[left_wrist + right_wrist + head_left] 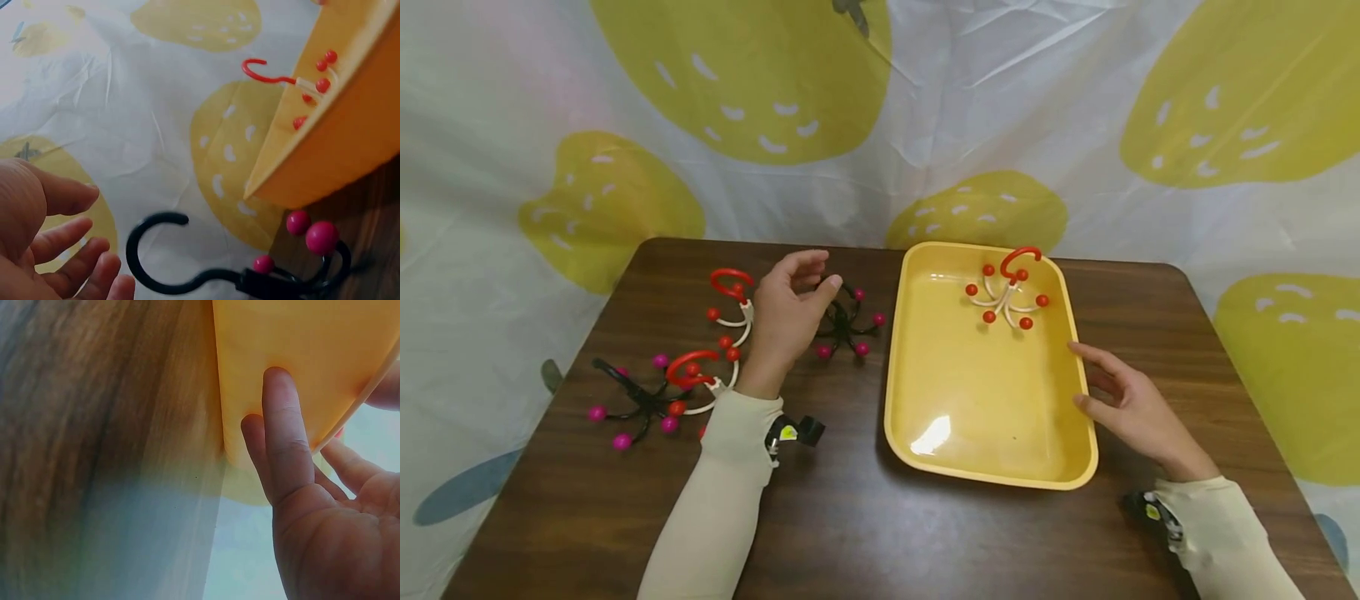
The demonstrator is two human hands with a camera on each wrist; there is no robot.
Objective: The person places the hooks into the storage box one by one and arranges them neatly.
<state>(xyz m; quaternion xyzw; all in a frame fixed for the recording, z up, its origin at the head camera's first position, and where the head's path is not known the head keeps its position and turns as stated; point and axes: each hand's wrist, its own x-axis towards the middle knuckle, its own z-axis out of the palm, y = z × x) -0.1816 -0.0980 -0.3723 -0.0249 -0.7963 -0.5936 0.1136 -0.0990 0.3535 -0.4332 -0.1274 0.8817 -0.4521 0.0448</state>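
My left hand (790,310) hovers over the table with loosely bent fingers and nothing in them. Beside it lies a black multi-arm hanging hook (842,323) with pink ball tips; in the left wrist view the curved top of this black hook (159,289) is apart from the fingers. My right hand (1138,408) holds the right side of a yellow tray (891,375). Its thumb and index finger reach over the rim, while other fingers (287,431) touch the outer wall. Inside the tray, at the back right, sits a white multi-arm hook (1003,300) with red ball tips.
Left of my left arm lie another black hook (643,402) and two white hooks with red tops, one farther back (747,312) and one nearer (717,387), partly hidden by the arm. A patterned curtain (925,108) hangs behind the wooden table (850,517).
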